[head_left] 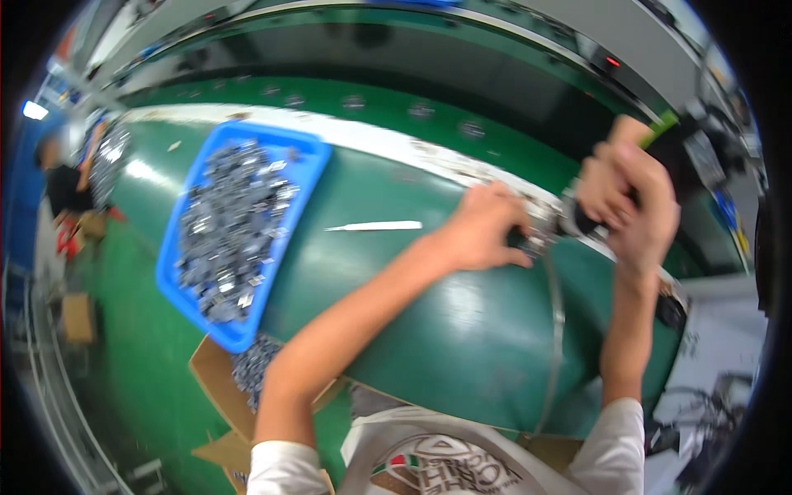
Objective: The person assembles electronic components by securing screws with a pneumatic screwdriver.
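The left hand (487, 229) is pressing down on the green table (462, 330) at about two o'clock from the picture's middle, its fingers curled over a small metal part (540, 235) and pinning it against the surface. Just beside it, toward three o'clock, the right hand (631, 206) is clenching a dark-bodied power tool (587, 223) whose green handle end (660, 128) is sticking out above the knuckles at one o'clock. The tool's nose is meeting the metal part between the two hands; how exactly they are joined is blurred.

A thin grey cable or strap (558, 330) is running down from the metal part toward five o'clock, curving over the table's near edge.

Well apart from the hands, at nine o'clock, a blue plastic tray (309, 165) is lying on the table, heaped with small grey metal pieces (227, 231). Between the tray and the left hand, a slim white strip (375, 225) is lying flat and free of both. Below the tray, at seven o'clock, an open cardboard box (219, 388) is holding more of the grey pieces.

A white band (371, 136) is edging the far side of the table, and beyond it a dark conveyor channel (371, 66) is stretching across at twelve o'clock. Nothing is lying between the left forearm and the tray except bare green surface. At the far left, at ten o'clock, another person (62, 186) is sitting, blurred.
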`<act>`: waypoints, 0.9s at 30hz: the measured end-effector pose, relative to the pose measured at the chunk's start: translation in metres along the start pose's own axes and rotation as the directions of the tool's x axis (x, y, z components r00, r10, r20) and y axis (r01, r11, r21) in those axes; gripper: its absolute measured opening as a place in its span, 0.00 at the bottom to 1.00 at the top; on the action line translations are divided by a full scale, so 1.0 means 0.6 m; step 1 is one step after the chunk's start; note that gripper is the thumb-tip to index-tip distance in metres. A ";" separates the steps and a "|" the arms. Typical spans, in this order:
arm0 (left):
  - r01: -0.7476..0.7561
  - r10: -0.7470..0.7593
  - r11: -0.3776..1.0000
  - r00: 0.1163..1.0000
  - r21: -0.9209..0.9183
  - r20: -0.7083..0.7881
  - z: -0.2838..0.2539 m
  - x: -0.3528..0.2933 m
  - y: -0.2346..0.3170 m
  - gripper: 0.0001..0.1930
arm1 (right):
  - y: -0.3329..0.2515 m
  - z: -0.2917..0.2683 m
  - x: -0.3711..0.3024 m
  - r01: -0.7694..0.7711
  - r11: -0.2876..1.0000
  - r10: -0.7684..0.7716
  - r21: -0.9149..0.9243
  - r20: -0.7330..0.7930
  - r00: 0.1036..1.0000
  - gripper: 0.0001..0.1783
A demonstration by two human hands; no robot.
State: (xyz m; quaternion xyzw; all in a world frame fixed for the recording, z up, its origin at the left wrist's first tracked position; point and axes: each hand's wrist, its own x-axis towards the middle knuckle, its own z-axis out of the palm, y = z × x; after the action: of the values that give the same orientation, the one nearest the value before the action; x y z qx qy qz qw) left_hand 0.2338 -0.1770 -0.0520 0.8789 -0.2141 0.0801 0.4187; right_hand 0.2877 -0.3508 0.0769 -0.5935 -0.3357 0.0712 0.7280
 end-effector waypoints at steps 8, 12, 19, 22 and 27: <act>0.011 -0.011 1.000 1.000 -0.010 0.021 -0.004 0.000 0.021 0.20 | -0.152 -0.046 -0.017 0.195 0.980 -0.198 0.036 0.235 0.951 0.11; 0.023 -0.022 0.998 1.000 0.052 -0.009 -0.001 -0.001 0.029 0.21 | -0.144 -0.046 -0.024 0.202 0.977 -0.211 0.066 0.191 0.958 0.11; -0.003 0.012 0.994 0.996 0.113 -0.084 -0.001 -0.007 0.016 0.25 | -0.064 0.004 -0.012 0.130 0.990 -0.124 -0.048 0.106 0.987 0.13; -0.010 0.021 0.995 0.995 0.101 -0.101 0.001 -0.004 0.018 0.25 | -0.063 0.003 -0.010 0.172 0.984 -0.164 -0.045 0.143 0.976 0.13; 0.014 -0.006 0.996 0.997 0.093 -0.081 -0.001 -0.005 0.018 0.24 | -0.056 0.008 -0.011 0.170 0.984 -0.161 -0.049 0.139 0.977 0.13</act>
State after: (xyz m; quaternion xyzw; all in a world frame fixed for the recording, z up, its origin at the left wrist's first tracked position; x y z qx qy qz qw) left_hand 0.2263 -0.1815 -0.0449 0.8946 -0.1888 0.1232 0.3859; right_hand 0.2699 -0.3601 0.1052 -0.5792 -0.4342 0.0399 0.6887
